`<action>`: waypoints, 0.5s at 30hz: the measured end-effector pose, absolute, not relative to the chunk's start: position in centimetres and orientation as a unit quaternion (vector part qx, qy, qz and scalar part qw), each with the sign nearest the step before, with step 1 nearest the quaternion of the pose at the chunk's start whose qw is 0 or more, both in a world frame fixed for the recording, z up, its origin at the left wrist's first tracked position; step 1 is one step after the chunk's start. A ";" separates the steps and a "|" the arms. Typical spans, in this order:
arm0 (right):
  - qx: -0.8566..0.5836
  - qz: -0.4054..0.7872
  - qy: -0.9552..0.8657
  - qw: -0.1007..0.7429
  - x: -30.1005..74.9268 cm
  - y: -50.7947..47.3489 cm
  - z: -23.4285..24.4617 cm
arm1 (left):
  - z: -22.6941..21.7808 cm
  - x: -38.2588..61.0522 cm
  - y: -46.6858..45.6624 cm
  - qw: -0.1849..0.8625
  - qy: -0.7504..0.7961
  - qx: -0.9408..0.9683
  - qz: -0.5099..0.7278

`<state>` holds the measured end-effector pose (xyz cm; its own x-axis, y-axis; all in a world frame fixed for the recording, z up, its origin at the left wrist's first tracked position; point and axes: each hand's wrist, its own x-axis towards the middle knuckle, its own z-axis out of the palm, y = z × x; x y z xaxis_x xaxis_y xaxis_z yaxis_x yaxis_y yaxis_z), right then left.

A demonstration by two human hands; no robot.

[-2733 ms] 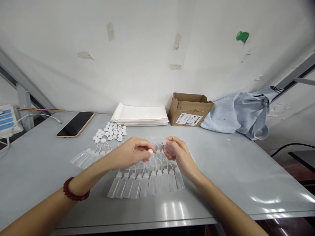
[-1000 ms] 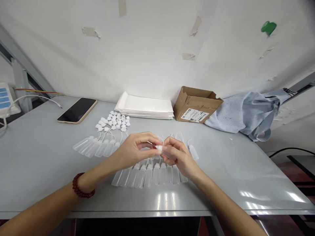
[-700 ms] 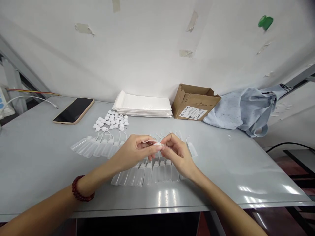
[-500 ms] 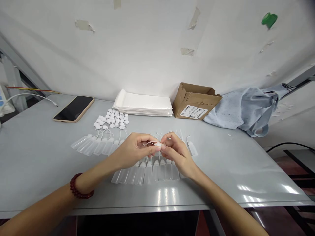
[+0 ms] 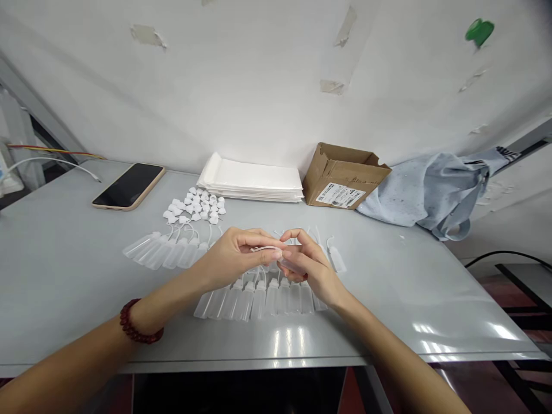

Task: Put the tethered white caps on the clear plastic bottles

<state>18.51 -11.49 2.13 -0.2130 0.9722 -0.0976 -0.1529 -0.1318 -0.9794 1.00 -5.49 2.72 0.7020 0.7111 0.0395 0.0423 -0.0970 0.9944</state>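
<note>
Above the middle of the table, my left hand (image 5: 237, 256) and my right hand (image 5: 314, 267) meet around one small translucent plastic bottle (image 5: 294, 263). The fingers of my right hand are closed around its body. At its neck end my left thumb and fingertips pinch the top, where a thin white strap (image 5: 263, 248) sticks out; the cap itself is mostly covered by fingers. Below my hands lies a row of similar bottles (image 5: 259, 302), and another row (image 5: 172, 253) fans out behind my left forearm. A single bottle (image 5: 337, 260) rests just right of my right hand.
Loose white caps (image 5: 204, 206) lie in a pile behind the bottles. Further back are a phone (image 5: 129, 187), a stack of white envelopes (image 5: 254, 178), an open cardboard box (image 5: 345, 175) and a light blue cloth (image 5: 425, 190). The table's front edge (image 5: 241, 363) runs beneath my forearms.
My fingers have shifted around the bottle: its body now shows more plainly within my right hand, and my left fingertips cover more of its top. The view has tilted slightly.
</note>
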 end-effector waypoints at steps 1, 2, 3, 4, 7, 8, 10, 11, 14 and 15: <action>-0.430 0.620 -0.473 0.455 18.5 -11.5 2.0 | 2.7 1.0 -5.5 0.616 0.274 0.685 0.275; -0.429 0.623 -0.470 0.455 18.6 -11.4 2.0 | 2.7 1.0 -5.5 0.621 0.271 0.681 0.280; -0.427 0.626 -0.467 0.456 18.6 -11.4 1.9 | 2.7 1.0 -5.5 0.626 0.268 0.675 0.284; -0.426 0.627 -0.465 0.457 18.6 -11.4 1.8 | 2.7 1.0 -5.5 0.630 0.267 0.671 0.288; -0.424 0.629 -0.461 0.460 18.6 -11.4 1.8 | 2.7 1.0 -5.4 0.639 0.277 0.659 0.285; -0.424 0.628 -0.461 0.461 18.6 -11.4 1.8 | 2.8 1.0 -5.4 0.640 0.282 0.657 0.280; -0.427 0.625 -0.460 0.465 18.6 -11.4 1.8 | 2.9 1.1 -5.5 0.639 0.297 0.657 0.270; -0.428 0.623 -0.459 0.466 18.6 -11.4 1.9 | 2.9 1.1 -5.6 0.635 0.306 0.658 0.265; -0.436 0.622 -0.456 0.464 18.5 -11.4 2.0 | 3.1 1.2 -5.7 0.619 0.324 0.668 0.255; -0.437 0.625 -0.453 0.461 18.5 -11.4 2.0 | 3.1 1.2 -5.7 0.616 0.321 0.673 0.254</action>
